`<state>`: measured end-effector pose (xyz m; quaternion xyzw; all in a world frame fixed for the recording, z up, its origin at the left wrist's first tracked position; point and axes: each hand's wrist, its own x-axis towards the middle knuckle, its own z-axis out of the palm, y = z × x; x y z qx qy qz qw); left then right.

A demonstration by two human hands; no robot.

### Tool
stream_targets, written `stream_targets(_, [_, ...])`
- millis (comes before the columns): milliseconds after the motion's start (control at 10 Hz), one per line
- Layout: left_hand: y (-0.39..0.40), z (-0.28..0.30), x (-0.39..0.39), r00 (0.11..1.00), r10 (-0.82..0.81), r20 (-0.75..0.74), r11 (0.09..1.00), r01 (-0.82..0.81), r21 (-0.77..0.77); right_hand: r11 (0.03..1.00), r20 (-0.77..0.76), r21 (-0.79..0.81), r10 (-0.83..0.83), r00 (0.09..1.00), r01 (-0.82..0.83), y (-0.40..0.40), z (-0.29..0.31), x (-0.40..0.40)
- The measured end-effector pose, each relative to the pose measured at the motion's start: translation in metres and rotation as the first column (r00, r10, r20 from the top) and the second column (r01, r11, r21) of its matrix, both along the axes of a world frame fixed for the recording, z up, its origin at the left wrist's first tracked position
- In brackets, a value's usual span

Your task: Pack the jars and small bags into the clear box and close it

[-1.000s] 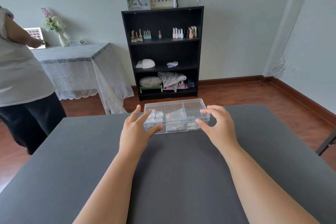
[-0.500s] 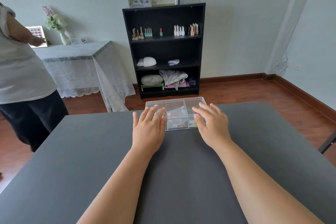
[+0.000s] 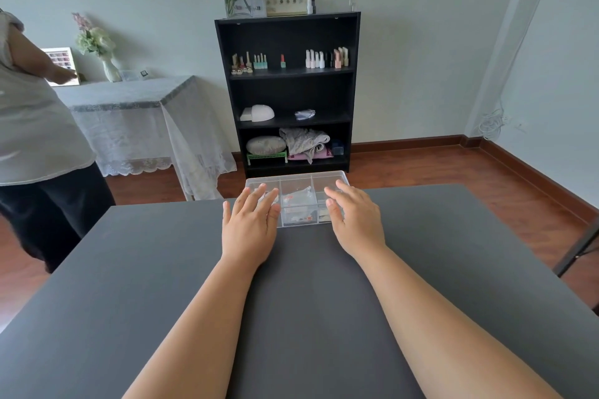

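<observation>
A clear box [image 3: 296, 179] with three compartments sits at the far edge of the dark grey table [image 3: 129, 269], its lid down. Small bags [image 3: 296, 201] show through the middle compartment; the jars in the left compartment are mostly hidden under my fingers. My left hand [image 3: 249, 223] lies flat, fingers spread, over the box's left end. My right hand [image 3: 355, 219] lies flat over its right end. Neither hand holds anything.
A black bookshelf [image 3: 288, 91] with nail polish bottles stands behind the table. A person in a white top [image 3: 29, 126] stands at the left beside a lace-covered side table [image 3: 129, 100]. Wooden floor runs around the table.
Both hands went from hovering at the box's near corners with curled fingers to lying flat on top of its two ends. The box stays in place.
</observation>
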<state>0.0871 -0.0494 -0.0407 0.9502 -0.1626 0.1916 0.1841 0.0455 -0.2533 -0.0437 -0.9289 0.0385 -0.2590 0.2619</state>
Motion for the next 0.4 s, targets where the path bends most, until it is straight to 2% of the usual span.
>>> stream_targets(200, [0.0007, -0.0014, 0.0015, 1.000, 0.002, 0.007, 1.000, -0.002, 0.002, 1.000, 0.005, -0.005, 0.028, 1.000, -0.028, -0.0008, -0.0021, 0.0031])
stream_targets(400, [0.0002, -0.0038, -0.0080, 1.000, 0.025, 0.002, 0.999, -0.025, 0.020, 0.999, 0.040, -0.048, -0.019, 0.999, 0.021, -0.0020, -0.0042, -0.0017])
